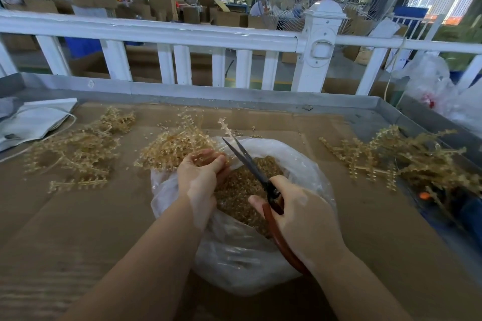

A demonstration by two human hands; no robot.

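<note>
Left grip (200,177) curled round a bundle of amber sprues (177,148), at the far-left rim of the clear bag (300,161). The sprues are translucent, thin stems with rows of short side nubs. Right grip (305,219) closed on the red-brown handles of the scissors (249,163), over the bag's right half. The dark blades are slightly parted, tips at the bag's far rim. Bag holds loose amber pieces (234,190). Left pile (75,148) and right pile (407,156) flank the bag on the cardboard-lined bench (78,229).
</note>
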